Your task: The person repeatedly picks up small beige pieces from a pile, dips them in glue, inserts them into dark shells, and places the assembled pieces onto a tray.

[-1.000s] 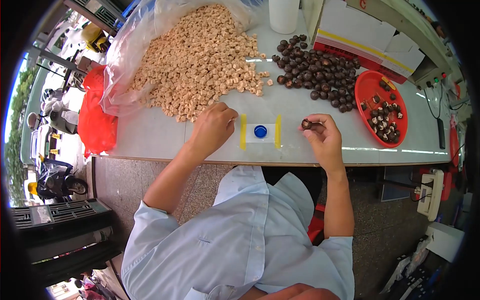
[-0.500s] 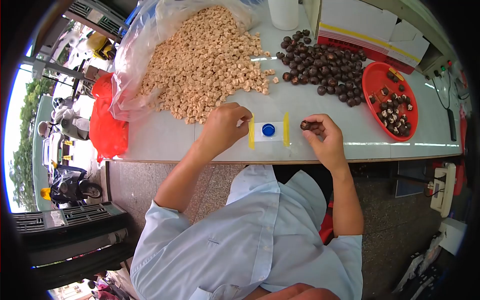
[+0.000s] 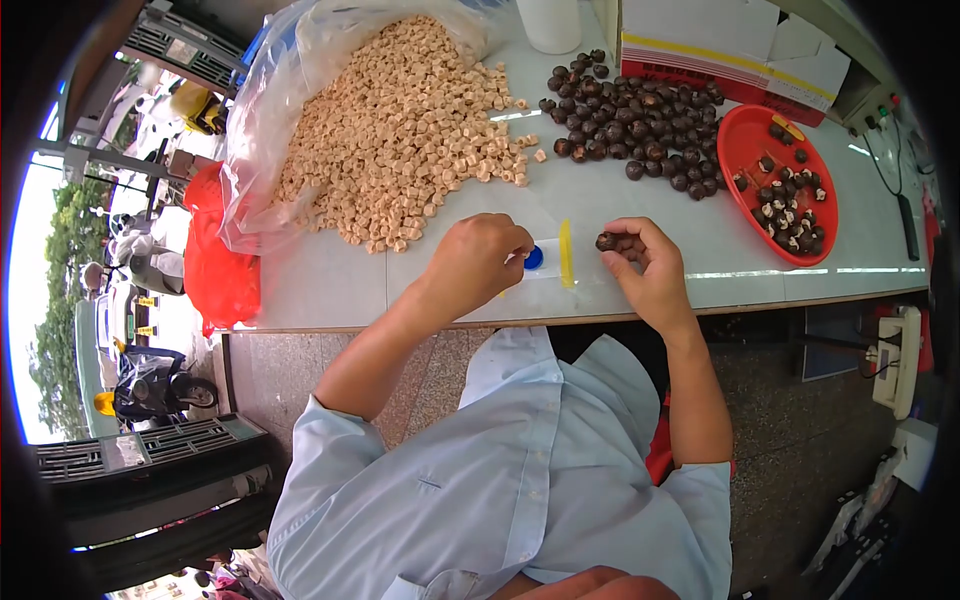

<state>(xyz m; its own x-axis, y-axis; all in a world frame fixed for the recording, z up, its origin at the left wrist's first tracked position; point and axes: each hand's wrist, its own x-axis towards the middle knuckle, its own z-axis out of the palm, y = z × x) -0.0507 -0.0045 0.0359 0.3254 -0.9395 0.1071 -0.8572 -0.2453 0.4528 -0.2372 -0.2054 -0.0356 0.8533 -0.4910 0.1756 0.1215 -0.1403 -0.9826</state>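
My left hand (image 3: 478, 262) is closed in a pinch at the left edge of the blue cap (image 3: 534, 258), partly covering it and the left tape; what the fingertips hold is hidden. The cap sits on a white patch between yellow tape strips (image 3: 566, 254). To the right, my right hand (image 3: 648, 268) holds a dark brown round nut (image 3: 606, 242) between thumb and fingers, just above the table. Beyond my hands lie a heap of small beige pieces (image 3: 400, 130) and a pile of dark nuts (image 3: 640, 125).
A red plate (image 3: 735, 150) with dark and opened nuts stands at the right. Behind are a white and red box (image 3: 700, 40) and a white container (image 3: 550, 25). A red bag (image 3: 215, 255) and clear plastic (image 3: 255, 150) lie left. The table edge (image 3: 600, 318) runs near my forearms.
My left hand has moved right to the blue cap and now covers the left tape strip. My right hand still holds the dark nut. The view has shifted slightly.
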